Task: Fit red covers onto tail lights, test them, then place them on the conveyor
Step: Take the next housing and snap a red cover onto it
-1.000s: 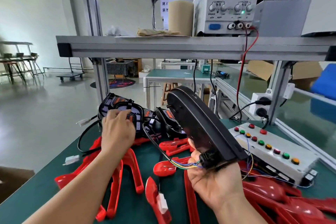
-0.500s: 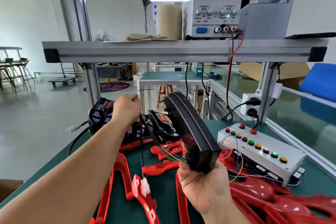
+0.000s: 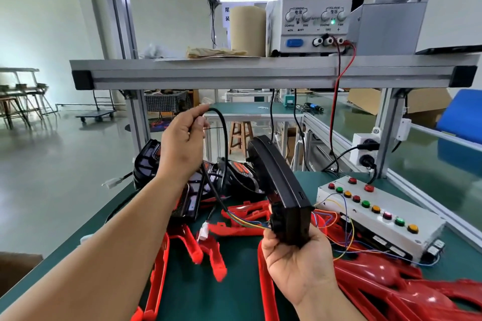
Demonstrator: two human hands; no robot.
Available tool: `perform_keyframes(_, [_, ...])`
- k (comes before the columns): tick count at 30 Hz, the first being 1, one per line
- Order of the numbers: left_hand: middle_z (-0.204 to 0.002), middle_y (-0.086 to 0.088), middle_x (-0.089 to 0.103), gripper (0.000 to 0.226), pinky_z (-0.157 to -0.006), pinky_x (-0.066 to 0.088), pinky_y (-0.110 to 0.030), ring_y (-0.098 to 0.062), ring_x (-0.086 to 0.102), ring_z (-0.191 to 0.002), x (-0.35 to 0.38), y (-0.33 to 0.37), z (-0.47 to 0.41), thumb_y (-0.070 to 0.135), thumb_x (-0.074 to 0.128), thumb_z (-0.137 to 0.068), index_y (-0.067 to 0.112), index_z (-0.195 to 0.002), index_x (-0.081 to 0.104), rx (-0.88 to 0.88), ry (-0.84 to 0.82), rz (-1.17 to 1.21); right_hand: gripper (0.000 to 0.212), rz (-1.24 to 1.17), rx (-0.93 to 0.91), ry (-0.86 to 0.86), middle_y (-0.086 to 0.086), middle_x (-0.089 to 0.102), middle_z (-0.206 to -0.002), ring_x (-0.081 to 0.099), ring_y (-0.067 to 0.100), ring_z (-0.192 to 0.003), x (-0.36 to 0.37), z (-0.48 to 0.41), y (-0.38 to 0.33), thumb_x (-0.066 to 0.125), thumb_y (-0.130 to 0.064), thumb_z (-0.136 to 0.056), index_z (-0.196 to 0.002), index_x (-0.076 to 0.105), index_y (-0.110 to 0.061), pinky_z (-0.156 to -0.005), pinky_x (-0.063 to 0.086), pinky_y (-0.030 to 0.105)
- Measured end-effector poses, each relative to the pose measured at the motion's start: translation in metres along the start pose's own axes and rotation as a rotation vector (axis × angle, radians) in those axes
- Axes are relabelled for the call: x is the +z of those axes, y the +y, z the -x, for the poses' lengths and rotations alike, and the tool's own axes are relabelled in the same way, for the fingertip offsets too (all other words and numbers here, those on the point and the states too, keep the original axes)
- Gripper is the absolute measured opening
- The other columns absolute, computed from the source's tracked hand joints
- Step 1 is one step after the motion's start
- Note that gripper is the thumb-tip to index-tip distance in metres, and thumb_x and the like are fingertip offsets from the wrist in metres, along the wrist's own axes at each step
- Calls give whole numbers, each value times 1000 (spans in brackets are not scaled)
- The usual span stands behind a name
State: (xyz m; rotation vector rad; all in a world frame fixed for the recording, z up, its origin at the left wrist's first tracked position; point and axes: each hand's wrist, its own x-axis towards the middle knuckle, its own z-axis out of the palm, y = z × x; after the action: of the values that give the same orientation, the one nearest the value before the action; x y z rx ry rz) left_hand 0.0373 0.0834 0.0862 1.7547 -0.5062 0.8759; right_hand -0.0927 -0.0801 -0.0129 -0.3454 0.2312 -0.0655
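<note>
In the head view, the right hand (image 3: pixel 300 266) is gripping the black tail light (image 3: pixel 279 185) by its lower end above the green counter (image 3: pixel 234 294); the left hand (image 3: pixel 182 143) is pinching its cable (image 3: pixel 224 133) in a closed grip, held aloft. Easing that lead clear of the pile (image 3: pixel 234 177) seems wise. Red covers (image 3: pixel 234 227) are littering the counter under a power supply (image 3: pixel 313 8).
</note>
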Motion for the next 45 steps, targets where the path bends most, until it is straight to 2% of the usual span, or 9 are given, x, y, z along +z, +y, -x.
perform_keyframes(3, [-90,13,63,35,-78,46,-18,1,56,-79,-6,5,-1,12,46,-102,43,-110,60,6,72,142,26,-2,-3,-13,16,61,-62,52,24,-45,-1,-1,0,47,-15,-68,-81,62,2,-37,42,24])
perform_keyframes(8, [-80,14,63,28,-62,44,-14,0,57,-71,-16,32,7,4,45,-98,28,-105,58,6,229,508,32,-18,-17,-35,17,61,-62,53,25,-46,-3,-1,1,45,-15,-69,-63,70,3,-38,43,24])
perform_keyframes(14, [-57,9,54,35,-44,42,-16,-2,50,-44,-50,26,16,27,63,-82,17,-113,50,-599,-147,1277,35,-24,-38,-64,11,60,-61,51,21,-44,-3,0,-3,42,-16,-70,-58,72,-4,-39,41,24])
perform_keyframes(18, [-66,-1,64,63,-36,42,-11,-3,55,-40,-60,8,6,43,47,-98,-2,-139,37,-992,-127,1369,28,-43,-17,-102,10,59,-65,47,19,-42,-2,2,-6,41,-18,-71,-76,66,-4,-35,39,26])
perform_keyframes(21, [-73,-6,66,62,-35,41,-9,-3,51,-36,-70,1,-15,45,49,-95,-2,-135,41,-1075,-216,1278,31,-15,2,-137,12,60,-65,47,18,-41,-2,1,-5,42,-19,-74,-72,70,-5,-35,38,26])
perform_keyframes(25, [-79,-3,65,65,-33,37,-9,-1,47,-39,-73,0,-38,56,49,-90,-2,-119,53,-1028,-394,971,34,47,23,-124,15,63,-73,50,20,-44,-6,-1,-2,40,-15,-76,-77,72,-3,-37,38,26])
perform_keyframes(33, [-74,-11,71,27,-49,55,-17,-9,66,-57,-77,8,-44,4,54,-77,2,-86,79,-849,-586,580,27,159,40,-136,17,69,-72,65,25,-51,-9,-4,-2,53,-15,-75,-66,74,0,-41,46,27])
perform_keyframes(41, [-67,-5,67,33,-45,48,-13,-5,59,-55,-81,12,-22,-6,41,-88,1,-89,72,-500,-171,487,28,132,-27,-104,12,69,-68,63,22,-49,-9,-4,-2,54,-18,-76,-62,74,-5,-40,43,26])
perform_keyframes(45, [-63,1,66,42,-47,47,-12,-7,56,-57,-78,13,4,-8,39,-88,12,-73,73,-377,-44,433,28,106,-43,-63,13,69,-71,60,22,-47,-10,-7,-3,52,-18,-78,-66,74,-4,-38,40,24])
